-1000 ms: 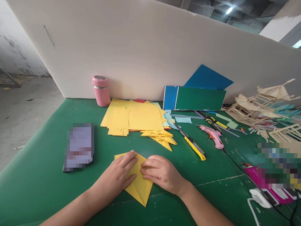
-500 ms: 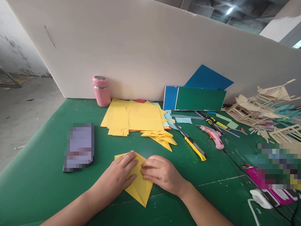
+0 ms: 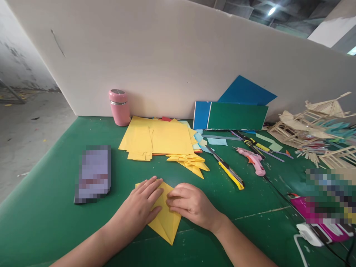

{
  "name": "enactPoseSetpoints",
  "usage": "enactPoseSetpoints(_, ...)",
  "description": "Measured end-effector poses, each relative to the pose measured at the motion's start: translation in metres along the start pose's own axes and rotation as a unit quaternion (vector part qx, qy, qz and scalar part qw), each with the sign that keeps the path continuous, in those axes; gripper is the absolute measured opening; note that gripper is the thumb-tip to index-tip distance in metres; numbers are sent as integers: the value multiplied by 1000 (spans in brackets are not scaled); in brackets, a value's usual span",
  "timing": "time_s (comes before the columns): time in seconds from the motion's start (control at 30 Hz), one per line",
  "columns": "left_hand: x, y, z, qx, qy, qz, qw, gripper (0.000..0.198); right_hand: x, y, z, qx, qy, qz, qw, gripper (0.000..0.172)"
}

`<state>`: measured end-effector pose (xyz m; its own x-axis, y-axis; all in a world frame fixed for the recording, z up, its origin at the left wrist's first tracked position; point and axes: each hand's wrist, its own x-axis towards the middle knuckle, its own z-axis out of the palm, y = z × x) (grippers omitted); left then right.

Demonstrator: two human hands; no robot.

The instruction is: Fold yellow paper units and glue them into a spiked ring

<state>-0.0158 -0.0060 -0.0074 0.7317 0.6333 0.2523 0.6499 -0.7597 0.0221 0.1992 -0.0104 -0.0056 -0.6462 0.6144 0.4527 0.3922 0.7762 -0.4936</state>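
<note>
A folded yellow paper (image 3: 166, 223) lies on the green table (image 3: 55, 185) in front of me, with a point toward me. My left hand (image 3: 139, 209) lies flat on its left half, fingers stretched out and pressing down. My right hand (image 3: 191, 204) rests on its right edge with the fingers curled and pressed against the paper along a fold. Neither hand lifts the paper off the table.
Behind the paper lies a stack of yellow sheets (image 3: 158, 139) and folded yellow pieces (image 3: 191, 163). A pink cup (image 3: 119, 107) stands by the white wall. A yellow utility knife (image 3: 229, 172), a pink glue gun (image 3: 254, 161), blue and green card (image 3: 230, 115) and stick models (image 3: 314, 129) lie to the right. A blurred dark object (image 3: 93, 174) lies left.
My left hand's fingers have spread slightly and slid a little up the paper. The right hand and the paper have stayed where they were.
</note>
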Motion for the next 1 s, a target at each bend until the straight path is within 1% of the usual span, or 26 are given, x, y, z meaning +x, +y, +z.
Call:
enactPoseSetpoints(0.23,-2,-1,4,45,12,4,999,35,-1,0,0,3,4,1,1000,15)
enactPoseSetpoints(0.47,-4,3,7,71,36,5,997,32,0,-1,2,6,7,7,1000,14)
enactPoseSetpoints(0.57,-5,5,9,76,37,1,996,31,0,-3,0,3,24,23,999,15)
enactPoseSetpoints(0.67,-6,6,12,79,34,4,996,29,1,-4,0,-10,43,58,997,17)
enactPoseSetpoints(0.83,-7,6,15,71,23,-9,997,29,4,-7,2,-34,-9,103,994,18)
enactPoseSetpoints(0.9,-7,6,14,66,14,-11,998,29,4,-7,0,-40,-10,108,993,19)
enactPoseSetpoints(1.0,-7,6,12,55,6,-17,998,29,3,-4,-9,-41,4,100,994,21)
